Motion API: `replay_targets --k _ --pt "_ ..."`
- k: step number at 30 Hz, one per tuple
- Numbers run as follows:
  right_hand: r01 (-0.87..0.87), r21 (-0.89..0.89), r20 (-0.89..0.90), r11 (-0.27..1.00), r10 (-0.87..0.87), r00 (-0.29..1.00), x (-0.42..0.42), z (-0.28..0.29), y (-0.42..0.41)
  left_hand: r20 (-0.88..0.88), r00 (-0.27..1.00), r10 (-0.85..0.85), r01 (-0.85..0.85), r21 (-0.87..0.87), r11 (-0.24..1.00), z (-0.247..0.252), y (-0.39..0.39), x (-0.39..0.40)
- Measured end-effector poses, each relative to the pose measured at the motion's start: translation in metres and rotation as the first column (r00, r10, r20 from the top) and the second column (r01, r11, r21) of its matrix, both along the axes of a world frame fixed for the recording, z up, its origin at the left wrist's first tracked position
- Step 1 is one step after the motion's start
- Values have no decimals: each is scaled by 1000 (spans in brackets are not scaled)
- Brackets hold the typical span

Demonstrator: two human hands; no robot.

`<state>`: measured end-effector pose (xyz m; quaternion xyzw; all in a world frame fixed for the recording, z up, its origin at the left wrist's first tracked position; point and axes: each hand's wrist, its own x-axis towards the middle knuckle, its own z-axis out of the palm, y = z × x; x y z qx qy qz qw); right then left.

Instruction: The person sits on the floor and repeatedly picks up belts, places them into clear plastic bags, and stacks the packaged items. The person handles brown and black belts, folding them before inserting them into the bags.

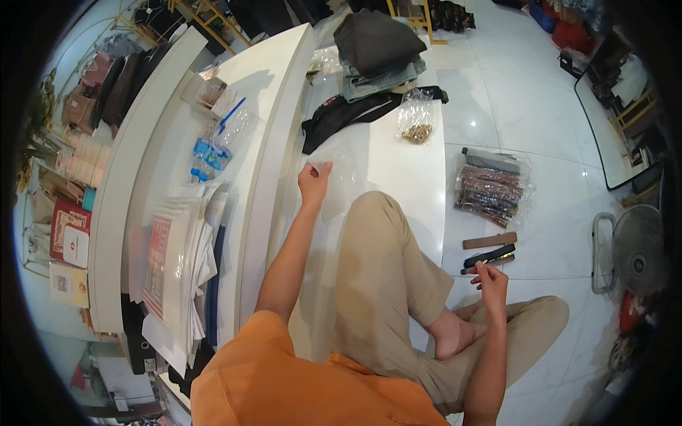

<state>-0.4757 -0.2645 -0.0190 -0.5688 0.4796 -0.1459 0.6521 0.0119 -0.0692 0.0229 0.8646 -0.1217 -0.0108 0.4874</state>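
My left hand [313, 183] pinches the edge of a clear plastic bag [343, 178] above the white bench [407, 165]. Over the tiled floor, my right hand [491, 285] has its thumb and forefinger at the near end of a dark rolled strap, which looks like a belt [493, 255]. Gold-coloured bits show beside those fingertips; whether the fingers grip the strap or only touch it is unclear. Just beyond lies a flat brown strap [490, 240]. Farther off, a clear bag of several brown and black straps [490, 186] rests on the floor.
On the bench sit a small bag of gold-coloured hardware [418, 128], a black garment [351, 112] and a stack of folded clothes [378, 45]. A counter at left holds a plastic bottle [211, 154], blue pen [232, 115] and stacked plastic bags [178, 255]. A fan [639, 250] stands right.
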Motion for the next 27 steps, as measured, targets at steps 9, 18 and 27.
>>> replay_targets --k 9,18,27 --pt "149 -92 323 984 -112 940 2 45 -16 279 629 -725 771 -339 538 163 -123 -203" --pt "386 96 684 917 -343 643 -56 78 -36 -191 43 -981 913 -391 116 67 -177 -334" --pt "295 -162 526 942 -171 833 -55 76 -36 -244 -62 -968 710 -692 129 30 -180 -335"
